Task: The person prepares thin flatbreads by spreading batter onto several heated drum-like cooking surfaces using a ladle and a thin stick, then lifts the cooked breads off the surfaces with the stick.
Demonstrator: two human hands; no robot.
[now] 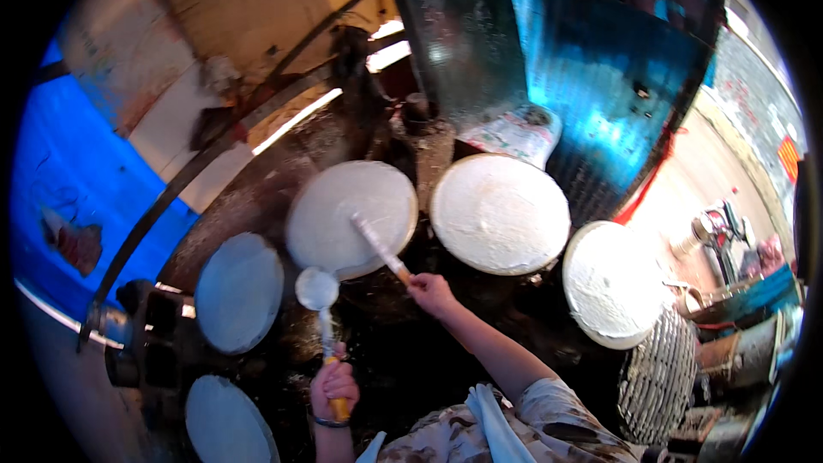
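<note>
My left hand (334, 387) is closed around the yellow handle of a ladle (317, 289), whose round bowl is coated white and lies just below the middle-left disc. With my right hand (432, 294) I hold the wooden end of a long, narrow white-coated spatula or brush (379, 245); its far tip rests on or just over a round disc with a smooth white surface (350, 215). To the right of it lie a round disc with a rougher white layer (500, 214) and another one (612, 285). Two smoother discs, one upper (239, 293) and one lower (226, 423), are at the left.
A ridged grey round object (657, 376) leans under the rightmost disc. Behind the discs stand a dark upright panel (466, 38), a blue corrugated sheet (604, 83) and a patterned bag (517, 135). A dark curved bar (167, 196) crosses at left, before a blue sheet (71, 161).
</note>
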